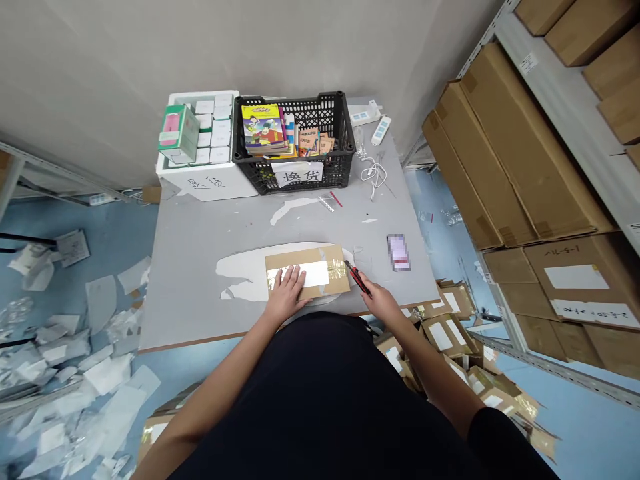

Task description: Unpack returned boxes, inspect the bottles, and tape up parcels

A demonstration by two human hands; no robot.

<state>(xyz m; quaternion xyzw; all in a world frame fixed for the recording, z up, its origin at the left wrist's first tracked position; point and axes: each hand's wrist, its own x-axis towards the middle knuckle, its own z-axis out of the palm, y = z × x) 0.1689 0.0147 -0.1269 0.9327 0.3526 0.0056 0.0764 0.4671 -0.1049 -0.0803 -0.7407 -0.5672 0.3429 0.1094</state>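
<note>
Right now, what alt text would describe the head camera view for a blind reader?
A person's left hand presses a taped cardboard parcel on a grey table while the right hand holds a utility knife at its edge. A black crate of books sits beyond.

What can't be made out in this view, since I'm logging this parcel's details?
- White label on the cardboard parcel: any print is too small to read in the head view, and the left hand covers one end.
- Utility knife in the right hand: too small to tell whether a blade is out.
- Purple-and-white item on the table: pixelated.
- Shelved cartons: cut off by the right edge.
</note>
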